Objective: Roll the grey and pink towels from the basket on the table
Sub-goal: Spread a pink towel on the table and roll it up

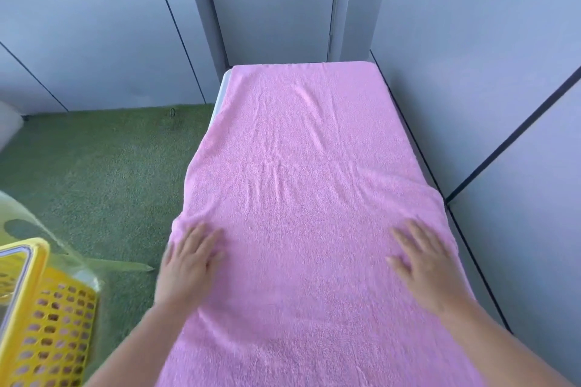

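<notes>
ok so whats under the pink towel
Only a white strip of the table shows along the far-left edge of the pink towel; the rest of the tabletop is covered. The left hand and right hand lie flat on top.

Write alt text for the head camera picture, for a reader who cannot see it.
A pink towel lies spread flat along a narrow table, and the person's left hand and right hand rest open on it near its two side edges. A yellow perforated basket shows at lower left, beside green carpet.
</notes>
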The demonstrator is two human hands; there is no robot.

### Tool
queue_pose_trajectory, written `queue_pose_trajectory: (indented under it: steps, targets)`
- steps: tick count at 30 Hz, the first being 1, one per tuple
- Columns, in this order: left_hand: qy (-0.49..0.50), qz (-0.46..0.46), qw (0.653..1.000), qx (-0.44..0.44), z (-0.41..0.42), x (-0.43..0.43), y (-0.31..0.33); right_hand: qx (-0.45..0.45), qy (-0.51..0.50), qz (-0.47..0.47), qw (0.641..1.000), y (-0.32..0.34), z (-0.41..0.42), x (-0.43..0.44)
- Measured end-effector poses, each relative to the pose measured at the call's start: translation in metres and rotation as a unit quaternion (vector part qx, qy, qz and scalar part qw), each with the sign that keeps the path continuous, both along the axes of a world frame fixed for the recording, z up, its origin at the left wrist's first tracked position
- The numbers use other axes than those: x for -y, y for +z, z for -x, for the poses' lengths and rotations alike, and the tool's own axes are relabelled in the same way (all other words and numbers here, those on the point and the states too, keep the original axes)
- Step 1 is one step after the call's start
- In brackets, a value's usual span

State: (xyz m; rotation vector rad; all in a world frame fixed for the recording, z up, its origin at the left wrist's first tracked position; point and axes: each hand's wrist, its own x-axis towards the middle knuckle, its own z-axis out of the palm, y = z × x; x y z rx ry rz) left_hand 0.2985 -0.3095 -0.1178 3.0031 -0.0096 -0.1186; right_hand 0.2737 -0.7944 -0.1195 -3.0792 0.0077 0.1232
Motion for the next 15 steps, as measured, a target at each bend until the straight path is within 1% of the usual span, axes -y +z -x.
queue_pose_trajectory:
  steps: [2,3,4,5,7,9,11,13,15]
  targets:
    - [0.067,-0.015,0.998,-0.016,0.014,-0.030,0.008,-0.012,-0.070,0.011,0.997,0.006,0.017,0.032]
    - [0.094,-0.009,0.996,-0.010,0.021,-0.036,0.013,-0.015,-0.096,0.014,0.995,0.010,0.021,0.038]
    - [0.111,0.006,0.994,0.003,0.030,-0.034,0.018,-0.010,-0.104,0.015,0.994,0.013,0.027,0.035]
    - [0.106,0.018,0.994,0.015,0.039,-0.024,0.022,-0.004,-0.092,0.014,0.996,0.016,0.032,0.025]
    - [0.040,0.035,0.998,0.022,0.064,0.014,0.026,0.004,-0.023,0.005,1.000,0.020,0.048,-0.013]
    - [-0.049,0.059,0.997,0.017,0.095,0.062,0.024,0.009,0.044,-0.036,0.998,0.018,0.074,-0.065]
    - [-0.109,0.057,0.992,0.001,0.129,0.097,0.016,0.009,0.111,-0.064,0.992,0.012,0.106,-0.113]
    - [-0.129,0.046,0.991,-0.004,0.160,0.104,0.009,0.007,0.156,-0.058,0.986,0.004,0.137,-0.134]
    - [-0.115,0.042,0.992,-0.011,0.185,0.079,0.007,0.011,0.159,-0.055,0.986,0.004,0.159,-0.117]
